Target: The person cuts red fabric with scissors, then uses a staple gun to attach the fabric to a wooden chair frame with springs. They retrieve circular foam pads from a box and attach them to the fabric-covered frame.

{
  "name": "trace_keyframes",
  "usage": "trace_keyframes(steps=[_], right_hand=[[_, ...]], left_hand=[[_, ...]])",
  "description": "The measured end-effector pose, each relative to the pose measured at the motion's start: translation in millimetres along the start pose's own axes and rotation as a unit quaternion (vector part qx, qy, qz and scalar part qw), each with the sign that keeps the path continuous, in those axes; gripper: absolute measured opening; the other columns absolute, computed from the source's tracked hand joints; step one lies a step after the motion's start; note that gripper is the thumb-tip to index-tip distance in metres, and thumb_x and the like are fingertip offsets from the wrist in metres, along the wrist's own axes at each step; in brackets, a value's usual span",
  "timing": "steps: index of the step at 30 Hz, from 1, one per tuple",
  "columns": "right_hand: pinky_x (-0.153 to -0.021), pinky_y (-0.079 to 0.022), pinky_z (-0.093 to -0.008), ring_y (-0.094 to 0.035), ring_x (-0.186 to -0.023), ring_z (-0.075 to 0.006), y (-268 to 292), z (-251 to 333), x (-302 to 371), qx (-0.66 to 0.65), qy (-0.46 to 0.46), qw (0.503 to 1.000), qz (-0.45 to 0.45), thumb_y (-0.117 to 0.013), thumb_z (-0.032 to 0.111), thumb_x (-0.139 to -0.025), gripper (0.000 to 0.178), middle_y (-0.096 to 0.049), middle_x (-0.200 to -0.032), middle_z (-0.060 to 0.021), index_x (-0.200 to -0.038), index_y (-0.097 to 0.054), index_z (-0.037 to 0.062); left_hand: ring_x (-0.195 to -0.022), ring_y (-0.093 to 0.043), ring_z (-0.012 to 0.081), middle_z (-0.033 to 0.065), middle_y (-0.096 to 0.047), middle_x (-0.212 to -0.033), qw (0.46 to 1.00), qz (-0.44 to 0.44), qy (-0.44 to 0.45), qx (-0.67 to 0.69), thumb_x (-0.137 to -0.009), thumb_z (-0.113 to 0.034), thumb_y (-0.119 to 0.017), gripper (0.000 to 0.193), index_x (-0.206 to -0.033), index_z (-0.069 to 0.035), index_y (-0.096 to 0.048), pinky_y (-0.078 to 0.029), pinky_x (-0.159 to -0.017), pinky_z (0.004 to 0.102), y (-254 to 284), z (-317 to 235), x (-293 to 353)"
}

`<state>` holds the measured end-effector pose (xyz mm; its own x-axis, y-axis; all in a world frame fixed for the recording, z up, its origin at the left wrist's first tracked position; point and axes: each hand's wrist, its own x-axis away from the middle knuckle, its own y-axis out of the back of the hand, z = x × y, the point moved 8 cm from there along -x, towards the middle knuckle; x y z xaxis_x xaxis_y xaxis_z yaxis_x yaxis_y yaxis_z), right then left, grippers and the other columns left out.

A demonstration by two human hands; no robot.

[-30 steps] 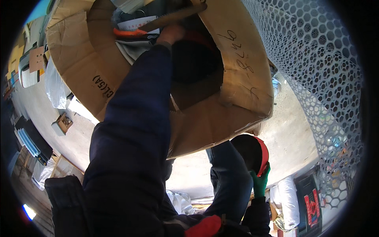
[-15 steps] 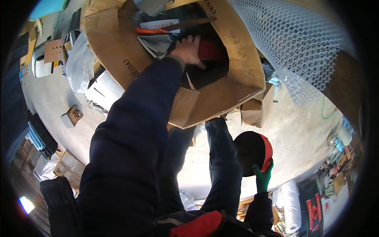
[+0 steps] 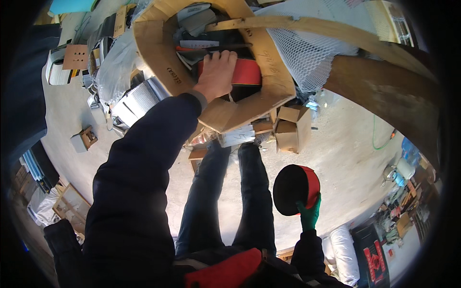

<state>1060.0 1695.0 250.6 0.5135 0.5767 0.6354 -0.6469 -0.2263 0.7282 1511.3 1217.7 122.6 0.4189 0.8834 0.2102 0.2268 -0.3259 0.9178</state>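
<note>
My bare left hand reaches into an open cardboard box. Its fingers curl over the edge of a round piece with a red band and a dark lower part; the thumb is hidden. At the lower right, my right hand, in a green glove, grips another round piece, black-faced with a red side, by its red edge. It is held off the floor beside my right leg. Grey folded items and a white printed slip lie in the box near my left hand.
A curved wooden strip crosses above the box, beside white plastic mesh and a brown panel. Small cartons stand below the box. Clear plastic sheeting lies left of it. Clutter lines the right edge.
My left hand has closed over the red-banded piece, which now shows more of its red side and sits higher in the box. The right hand still holds its round piece. The view has shifted.
</note>
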Motion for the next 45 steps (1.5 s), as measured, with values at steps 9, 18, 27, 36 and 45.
trace_keyframes(steps=[9, 18, 27, 36, 45], right_hand=[[-0.104, -0.054, -0.0547, -0.060, -0.134, -0.0469, 70.8, 35.0, 42.4, 0.167, 0.056, 0.983, -0.048, -0.096, 0.039, -0.076, 0.115, -0.054, -0.147, -0.0219, -0.166, -0.035, 0.0045], [-0.109, -0.052, -0.0543, -0.056, -0.142, -0.0475, 69.1, -5.7, 76.1, 0.139, 0.013, 0.988, -0.065, -0.098, 0.039, -0.074, 0.123, -0.051, -0.158, -0.0235, -0.171, -0.030, 0.0068], [-0.105, -0.055, -0.0565, -0.060, -0.136, -0.0475, 41.7, 2.8, 89.9, 0.130, -0.005, 0.991, -0.025, -0.098, 0.044, -0.073, 0.121, -0.054, -0.151, -0.0233, -0.168, -0.034, 0.0066], [-0.103, -0.055, -0.0561, -0.060, -0.135, -0.0480, 71.7, 9.2, 119.5, 0.117, 0.047, 0.990, -0.063, -0.097, 0.044, -0.074, 0.121, -0.053, -0.153, -0.0234, -0.169, -0.032, 0.0071], [-0.110, -0.054, -0.0554, -0.057, -0.141, -0.0491, 173.0, -50.4, 135.4, 0.080, 0.005, 0.988, -0.132, -0.099, 0.051, -0.071, 0.128, -0.047, -0.162, -0.0297, -0.171, -0.030, 0.0112]], left_hand=[[-0.129, -0.054, 0.0394, 0.0162, -0.054, -0.142, 0.993, 0.052, -0.005, -0.105, -0.069, -0.006, -0.086, 0.094, -0.155, -0.002, -0.047, -0.046, -0.106, 0.0642, 66.2, 11.8, 36.5], [-0.129, -0.058, 0.0439, 0.0179, -0.060, -0.137, 0.977, 0.089, 0.188, 0.043, -0.067, -0.031, -0.090, 0.093, -0.146, -0.003, -0.051, -0.049, -0.103, 0.0612, 11.6, 35.1, 10.4], [-0.138, -0.054, 0.0464, 0.0208, -0.056, -0.148, 0.962, 0.087, 0.253, 0.049, -0.067, -0.037, -0.093, 0.100, -0.150, -0.003, -0.049, -0.048, -0.110, 0.0654, 76.4, 28.3, 34.8], [-0.140, -0.054, 0.0478, 0.0264, -0.057, -0.147, 0.951, -0.094, 0.277, 0.106, -0.065, -0.044, -0.092, 0.105, -0.148, 0.004, -0.051, -0.047, -0.114, 0.0572, 226.6, 32.7, 77.0], [-0.131, -0.060, 0.0459, 0.0272, -0.063, -0.136, 0.925, -0.227, 0.269, 0.146, -0.066, -0.033, -0.096, 0.098, -0.146, 0.003, -0.053, -0.049, -0.112, 0.0506, 397.6, -15.8, 251.4]])
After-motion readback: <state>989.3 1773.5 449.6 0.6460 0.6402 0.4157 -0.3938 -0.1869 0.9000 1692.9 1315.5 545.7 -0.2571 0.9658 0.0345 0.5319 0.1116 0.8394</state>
